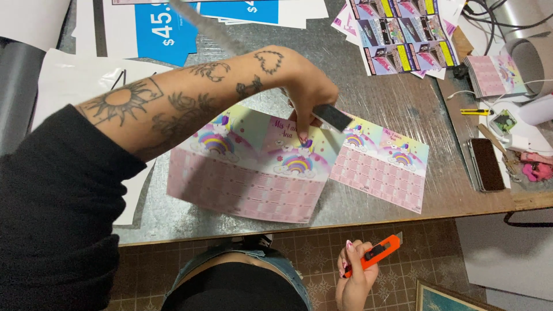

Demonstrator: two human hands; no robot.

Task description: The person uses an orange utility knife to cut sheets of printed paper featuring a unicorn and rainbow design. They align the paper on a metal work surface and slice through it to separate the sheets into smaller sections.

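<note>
Left grip (pixel 308 95) clamps a ruler (pixel 331 117) on pink rainbow sheets (pixel 247 184); right grip (pixel 356 270) clasps an orange cutter (pixel 377 252).

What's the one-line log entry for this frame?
left hand: holds metal ruler on pink rainbow sheet | right hand: holds orange utility knife, off table | cut sheet: beside

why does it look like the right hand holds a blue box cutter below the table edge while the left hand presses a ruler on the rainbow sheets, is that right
Nearly. The head view shows the box cutter in the right hand is orange, not blue. The rest holds: it sits below the table edge, and the left hand presses a ruler on the rainbow sheets.
</note>
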